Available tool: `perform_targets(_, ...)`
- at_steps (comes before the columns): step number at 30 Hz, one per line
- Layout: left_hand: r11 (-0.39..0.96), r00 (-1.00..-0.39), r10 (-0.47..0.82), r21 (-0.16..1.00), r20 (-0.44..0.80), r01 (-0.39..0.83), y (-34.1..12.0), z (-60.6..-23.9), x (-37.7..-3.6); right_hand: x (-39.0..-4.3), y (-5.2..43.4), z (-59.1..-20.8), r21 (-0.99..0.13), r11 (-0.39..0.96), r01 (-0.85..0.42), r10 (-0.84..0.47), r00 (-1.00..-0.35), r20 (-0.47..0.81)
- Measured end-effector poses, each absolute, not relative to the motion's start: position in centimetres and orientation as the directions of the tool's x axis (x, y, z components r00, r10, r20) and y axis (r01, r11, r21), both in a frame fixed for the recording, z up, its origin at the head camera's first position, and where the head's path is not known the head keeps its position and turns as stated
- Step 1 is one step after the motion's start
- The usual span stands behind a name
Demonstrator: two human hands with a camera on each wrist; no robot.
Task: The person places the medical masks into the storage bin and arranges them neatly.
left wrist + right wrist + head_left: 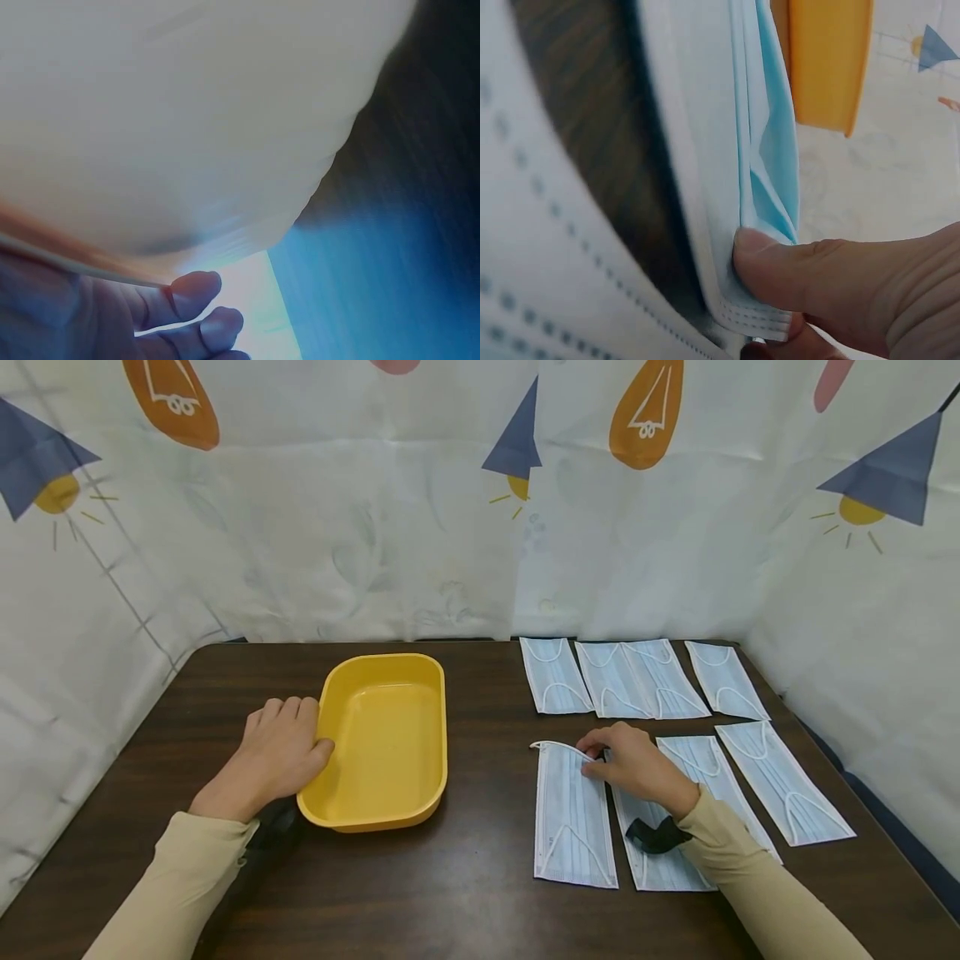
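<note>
The right hand (637,768) pinches the far end of a mask (572,818) lying lengthwise toward the table's near edge, with the tray (382,810) to its left, steadied by the flat left hand (279,752).

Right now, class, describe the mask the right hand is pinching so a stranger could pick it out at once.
Find the dark wooden table and the yellow tray on it. Right of the tray lie pale blue face masks in two rows. The one is the near row's leftmost, closest to the tray, its top corner pinched by the right hand.

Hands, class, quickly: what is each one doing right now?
Left hand: open, fingers resting against the yellow tray rim.
Right hand: pinching the top edge of the nearest face mask.
</note>
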State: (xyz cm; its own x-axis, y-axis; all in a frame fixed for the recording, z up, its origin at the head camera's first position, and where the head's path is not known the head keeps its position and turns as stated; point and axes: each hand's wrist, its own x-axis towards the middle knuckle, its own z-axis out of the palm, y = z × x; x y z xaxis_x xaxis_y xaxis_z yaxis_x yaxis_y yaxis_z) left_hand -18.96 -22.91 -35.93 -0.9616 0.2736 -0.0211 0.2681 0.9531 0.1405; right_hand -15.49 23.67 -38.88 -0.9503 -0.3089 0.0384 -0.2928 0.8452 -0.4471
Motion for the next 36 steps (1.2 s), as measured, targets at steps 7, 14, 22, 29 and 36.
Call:
perform_targets(7,0.95,-0.959,0.282,0.142,-0.02,0.277,-22.9,-35.77,-19.17,-15.22,23.67,-38.96,-0.441,0.835,-0.33,-0.305,-0.944,0.128)
perform_targets(14,0.95,-0.959,0.281,0.15,-0.032,0.274,-22.79,-35.52,-19.31,-15.09,23.5,-38.52,-0.473,0.806,-0.355,-0.297,-0.935,0.195)
perform_targets(22,0.948,-0.959,0.282,0.164,-0.039,0.272,-22.89,-35.52,-19.28,-15.15,23.62,-38.18,-0.596,0.768,-0.236,-0.24,-0.968,0.074)
perform_targets(29,0.946,-0.958,0.283,0.177,-0.046,0.271,-23.04,-35.59,-19.39,-15.29,23.79,-38.33,-0.698,0.71,-0.094,-0.21,-0.974,-0.083)
perform_targets(36,0.943,-0.958,0.281,0.203,-0.066,0.262,-23.23,-35.98,-19.33,-15.23,23.34,-38.42,-0.717,0.697,-0.032,-0.203,-0.967,-0.154)
